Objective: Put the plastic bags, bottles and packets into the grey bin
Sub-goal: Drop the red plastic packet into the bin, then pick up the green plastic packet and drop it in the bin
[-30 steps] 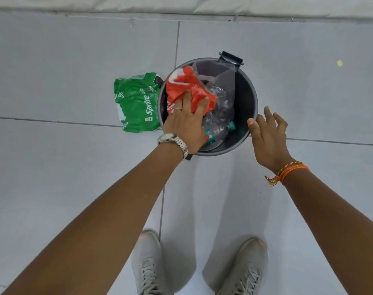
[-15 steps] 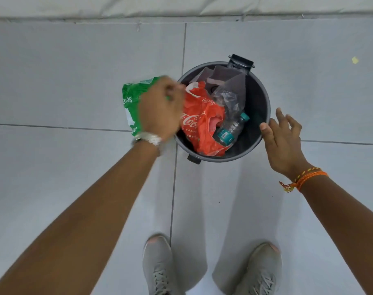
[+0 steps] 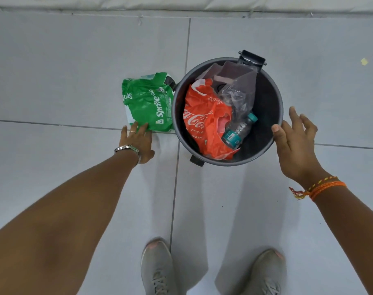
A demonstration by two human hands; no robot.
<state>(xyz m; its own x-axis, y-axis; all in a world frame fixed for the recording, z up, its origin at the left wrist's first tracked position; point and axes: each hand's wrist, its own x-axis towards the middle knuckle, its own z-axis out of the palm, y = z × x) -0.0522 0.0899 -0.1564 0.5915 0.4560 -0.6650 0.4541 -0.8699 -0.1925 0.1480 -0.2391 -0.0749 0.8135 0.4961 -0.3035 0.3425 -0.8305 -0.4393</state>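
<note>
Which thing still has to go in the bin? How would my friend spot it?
Find the round grey bin on the tiled floor. Just outside its rim lies a crumpled green Sprite bag, the left hand touching its near edge. It's the only green thing, and the only rubbish outside the bin.

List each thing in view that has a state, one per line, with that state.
grey bin: upright on the floor, open, partly filled
red bag: crumpled, inside the bin
bottle: capped, lying inside the bin
clear bag: crumpled, inside the bin
green bag: on the floor, against the bin
left hand: open, fingertips on the green bag
right hand: open, empty, beside the bin's rim
</note>
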